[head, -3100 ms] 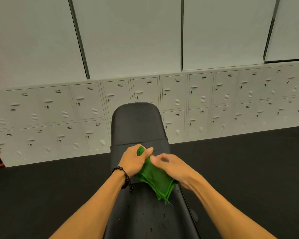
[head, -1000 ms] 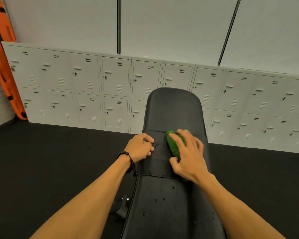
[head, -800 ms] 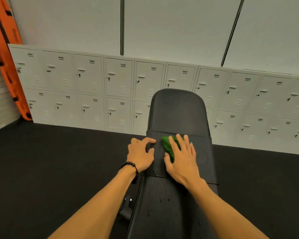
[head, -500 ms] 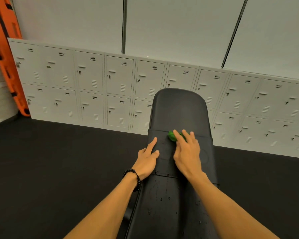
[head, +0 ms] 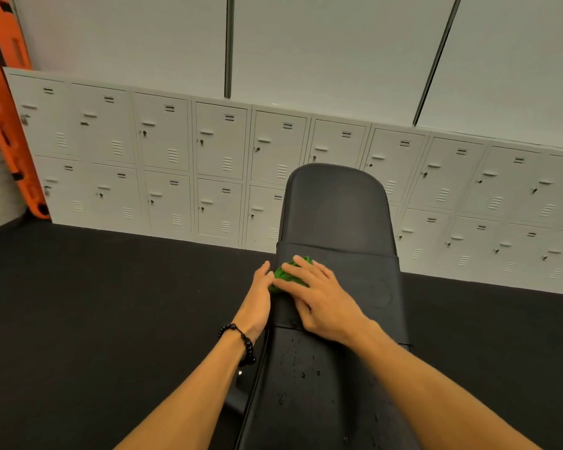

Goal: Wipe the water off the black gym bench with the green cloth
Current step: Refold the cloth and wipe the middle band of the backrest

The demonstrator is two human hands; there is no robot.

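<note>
The black gym bench (head: 338,209) runs away from me down the middle of the view, its far pad angled up. The green cloth (head: 285,277) lies bunched on the bench's left side, just below the seam between the pads. My right hand (head: 319,300) presses flat on the cloth with spread, straight fingers and covers most of it. My left hand (head: 257,300) rests along the bench's left edge, fingers straight, fingertips touching the cloth. Water drops (head: 301,373) dot the near pad below my hands.
White lockers (head: 163,164) line the back wall behind the bench. An orange board (head: 0,102) leans at the far left. Black rubber floor (head: 95,303) spreads on both sides of the bench. A beaded bracelet (head: 241,342) sits on my left wrist.
My right hand has slid the cloth leftward across the bench toward its left edge. My left hand has moved off the pad top to the bench's left side.
</note>
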